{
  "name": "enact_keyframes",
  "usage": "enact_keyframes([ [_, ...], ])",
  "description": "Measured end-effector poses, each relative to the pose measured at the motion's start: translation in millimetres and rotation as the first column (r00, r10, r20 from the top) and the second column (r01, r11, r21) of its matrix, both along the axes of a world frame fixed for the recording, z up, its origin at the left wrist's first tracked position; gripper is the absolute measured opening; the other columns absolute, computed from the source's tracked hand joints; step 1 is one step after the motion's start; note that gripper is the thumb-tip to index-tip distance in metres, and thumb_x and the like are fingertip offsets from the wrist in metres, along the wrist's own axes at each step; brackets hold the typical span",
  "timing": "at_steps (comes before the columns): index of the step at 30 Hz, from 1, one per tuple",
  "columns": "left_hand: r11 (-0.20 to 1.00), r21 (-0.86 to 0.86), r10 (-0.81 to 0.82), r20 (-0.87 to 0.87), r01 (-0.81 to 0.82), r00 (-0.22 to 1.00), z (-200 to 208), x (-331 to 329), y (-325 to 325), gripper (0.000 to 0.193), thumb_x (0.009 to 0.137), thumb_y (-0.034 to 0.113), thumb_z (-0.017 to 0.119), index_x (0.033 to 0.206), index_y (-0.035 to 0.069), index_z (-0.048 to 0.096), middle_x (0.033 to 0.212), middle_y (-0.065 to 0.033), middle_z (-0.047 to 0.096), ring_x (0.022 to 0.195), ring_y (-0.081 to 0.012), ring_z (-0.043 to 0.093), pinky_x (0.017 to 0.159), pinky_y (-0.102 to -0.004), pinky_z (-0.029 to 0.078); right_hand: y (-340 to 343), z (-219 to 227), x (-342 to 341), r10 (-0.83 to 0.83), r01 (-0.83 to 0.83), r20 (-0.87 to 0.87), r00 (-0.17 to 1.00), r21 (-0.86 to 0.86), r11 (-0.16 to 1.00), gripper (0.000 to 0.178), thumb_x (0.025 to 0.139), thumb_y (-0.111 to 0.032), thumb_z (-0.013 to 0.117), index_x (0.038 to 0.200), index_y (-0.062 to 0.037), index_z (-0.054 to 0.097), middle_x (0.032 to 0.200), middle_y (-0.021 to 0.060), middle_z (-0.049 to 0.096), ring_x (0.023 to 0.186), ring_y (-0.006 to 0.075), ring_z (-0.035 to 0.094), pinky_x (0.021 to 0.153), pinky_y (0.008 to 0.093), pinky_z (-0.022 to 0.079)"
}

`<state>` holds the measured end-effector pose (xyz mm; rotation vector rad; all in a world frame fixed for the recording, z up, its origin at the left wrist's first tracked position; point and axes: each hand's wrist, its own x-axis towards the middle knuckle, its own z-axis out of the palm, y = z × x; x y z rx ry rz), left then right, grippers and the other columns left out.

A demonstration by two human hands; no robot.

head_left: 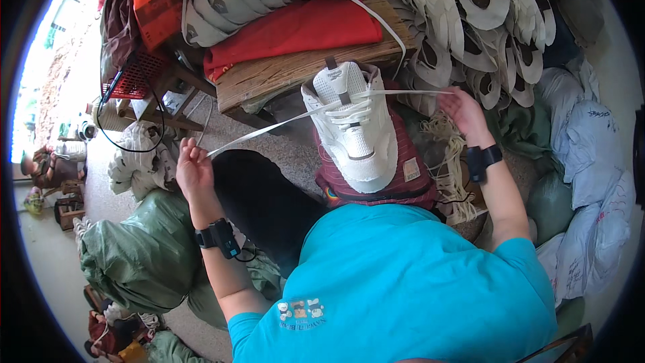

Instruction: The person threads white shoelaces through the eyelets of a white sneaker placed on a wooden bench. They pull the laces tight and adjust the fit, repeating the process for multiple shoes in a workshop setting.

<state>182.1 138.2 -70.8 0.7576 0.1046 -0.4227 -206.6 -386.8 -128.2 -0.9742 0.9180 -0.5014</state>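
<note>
While taut between both hands (193,169) (465,111), white lace (269,130) across shoe (355,133).

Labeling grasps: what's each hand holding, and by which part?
Left hand pinches one end of the white shoelace; right hand pinches the other end. The lace is threaded through the white sneaker.

small tan label (412,169) on striped cloth, perhaps sewn
</note>
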Motion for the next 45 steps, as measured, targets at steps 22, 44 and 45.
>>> enact_keyframes([
  [22,0.812,0.421,-0.520,0.213,0.403,0.827,40,-128,-178,0.019,0.102,0.020,0.060,0.106,0.001,0.058,0.102,-0.0126,0.070,0.086,-0.0121,0.066,0.074,-0.0256,0.050,117,109,108,0.522,-0.517,-0.174,0.835,-0.574,0.635,0.012,0.098,-0.014,0.063,0.091,-0.0037,0.063,0.086,-0.0051,0.059,0.076,0.0021,0.050,0.068,0.0195,0.042],
  [44,0.224,0.934,-0.857,0.325,-0.277,0.401,78,-117,-193,0.008,0.088,0.008,0.058,0.085,0.001,0.055,0.069,-0.0094,0.058,0.061,-0.0204,0.059,0.058,-0.0338,0.047,105,176,131,0.252,-0.424,-0.653,0.714,-0.690,-0.587,0.007,0.080,-0.011,0.064,0.082,-0.0058,0.059,0.085,0.0085,0.061,0.089,0.0275,0.060,0.078,0.0397,0.047],
  [45,0.266,0.902,-0.859,0.382,-0.341,0.342,81,-118,-193,0.008,0.087,0.008,0.059,0.085,0.001,0.056,0.071,-0.0112,0.058,0.063,-0.0244,0.059,0.059,-0.0360,0.048,105,178,136,0.279,-0.405,-0.641,0.715,-0.706,-0.581,0.008,0.079,-0.010,0.064,0.084,-0.0055,0.059,0.088,0.0089,0.061,0.090,0.0277,0.060,0.078,0.0403,0.047],
])
